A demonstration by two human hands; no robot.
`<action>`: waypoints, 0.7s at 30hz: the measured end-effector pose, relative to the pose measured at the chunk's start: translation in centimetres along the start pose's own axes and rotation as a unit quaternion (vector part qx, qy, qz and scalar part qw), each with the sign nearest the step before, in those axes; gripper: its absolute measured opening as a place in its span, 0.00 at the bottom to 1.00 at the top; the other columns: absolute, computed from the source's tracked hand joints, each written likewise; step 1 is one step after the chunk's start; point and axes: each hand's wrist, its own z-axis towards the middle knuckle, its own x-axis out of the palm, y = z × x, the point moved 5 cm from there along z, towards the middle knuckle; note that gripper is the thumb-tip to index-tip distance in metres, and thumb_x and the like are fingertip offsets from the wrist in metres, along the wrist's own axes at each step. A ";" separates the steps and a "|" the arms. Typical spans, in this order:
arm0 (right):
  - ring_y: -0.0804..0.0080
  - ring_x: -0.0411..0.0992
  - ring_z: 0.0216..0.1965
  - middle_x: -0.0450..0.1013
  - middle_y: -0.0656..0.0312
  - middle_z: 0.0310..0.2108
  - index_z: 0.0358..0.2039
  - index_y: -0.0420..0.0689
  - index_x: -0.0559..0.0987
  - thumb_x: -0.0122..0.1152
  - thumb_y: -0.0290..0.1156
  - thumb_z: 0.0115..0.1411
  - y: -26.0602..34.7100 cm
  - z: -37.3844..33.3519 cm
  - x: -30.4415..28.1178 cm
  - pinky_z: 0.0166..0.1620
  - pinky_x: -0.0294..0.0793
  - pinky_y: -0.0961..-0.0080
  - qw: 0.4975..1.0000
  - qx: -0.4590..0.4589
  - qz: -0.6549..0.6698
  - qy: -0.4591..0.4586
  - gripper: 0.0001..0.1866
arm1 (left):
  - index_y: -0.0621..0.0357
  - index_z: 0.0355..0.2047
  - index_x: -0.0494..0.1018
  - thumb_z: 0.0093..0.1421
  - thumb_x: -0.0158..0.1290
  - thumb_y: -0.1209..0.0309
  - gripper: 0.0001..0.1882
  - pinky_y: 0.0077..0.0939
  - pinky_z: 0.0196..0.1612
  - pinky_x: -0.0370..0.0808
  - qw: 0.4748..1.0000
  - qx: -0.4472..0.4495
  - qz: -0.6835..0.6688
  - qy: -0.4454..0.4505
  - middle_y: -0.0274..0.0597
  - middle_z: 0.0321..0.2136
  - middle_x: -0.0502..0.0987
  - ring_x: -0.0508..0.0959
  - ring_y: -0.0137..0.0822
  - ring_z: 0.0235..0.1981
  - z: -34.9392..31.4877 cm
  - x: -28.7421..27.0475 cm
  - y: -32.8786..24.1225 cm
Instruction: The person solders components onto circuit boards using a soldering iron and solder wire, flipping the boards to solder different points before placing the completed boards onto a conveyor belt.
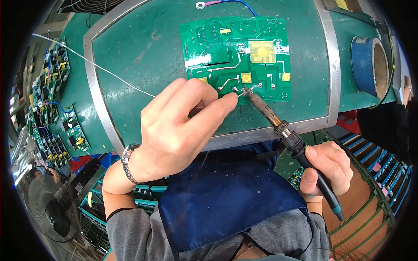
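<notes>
A green circuit board point(217, 43) lies solder side up on the green bench, with yellow patches and silvery solder joints. My right hand point(328, 167) grips a soldering iron point(296, 145) by its black handle. The iron's tip meets the board near its front edge, where a wisp of smoke shows. My left hand point(178, 124) is closed in a pinch on a thin solder wire point(109, 71), its fingertips beside the iron's tip. The wire trails from that hand to the upper left. A blue lead point(237, 2) with a ring terminal runs from the board's far edge.
Metal strips point(102, 95) frame the work area. Several populated circuit boards point(56, 87) stand at the left. A blue roll point(368, 65) sits on the bench at the right. Below left is a fan point(54, 209); a rack with blue slats point(383, 169) is at lower right.
</notes>
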 end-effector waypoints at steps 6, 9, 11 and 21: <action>0.68 0.74 0.16 0.76 0.55 0.22 0.33 0.33 0.81 0.66 0.32 0.54 -0.2 0.1 -0.2 0.18 0.73 0.80 1.000 -0.004 -0.003 0.006 0.13 | 0.57 0.40 0.81 0.44 0.64 0.84 0.20 0.24 0.25 0.71 1.000 -0.005 -0.018 0.000 0.37 0.24 0.70 0.72 0.32 0.23 0.3 0.5 0.0; 0.68 0.74 0.16 0.76 0.55 0.22 0.33 0.34 0.81 0.66 0.32 0.54 -0.3 0.0 -0.2 0.18 0.73 0.80 1.000 -0.007 -0.004 -0.005 0.13 | 0.57 0.38 0.81 0.44 0.64 0.84 0.18 0.24 0.25 0.71 0.999 -0.006 -0.028 -0.021 0.37 0.25 0.70 0.72 0.32 0.23 0.5 0.6 -0.1; 0.68 0.74 0.17 0.76 0.55 0.22 0.33 0.34 0.81 0.66 0.32 0.54 -0.2 -0.1 -0.6 0.18 0.73 0.79 1.000 0.004 -0.013 -0.005 0.13 | 0.57 0.37 0.81 0.44 0.64 0.83 0.18 0.24 0.25 0.71 0.999 -0.002 -0.027 -0.023 0.37 0.25 0.71 0.72 0.32 0.23 0.5 0.6 -0.1; 0.68 0.74 0.17 0.76 0.56 0.22 0.33 0.34 0.81 0.65 0.33 0.55 -0.5 -0.2 -0.7 0.18 0.74 0.80 1.000 0.010 -0.007 -0.003 0.13 | 0.58 0.38 0.81 0.42 0.61 0.85 0.20 0.23 0.25 0.71 0.999 0.030 -0.013 -0.011 0.37 0.26 0.70 0.72 0.32 0.25 0.7 0.9 -0.2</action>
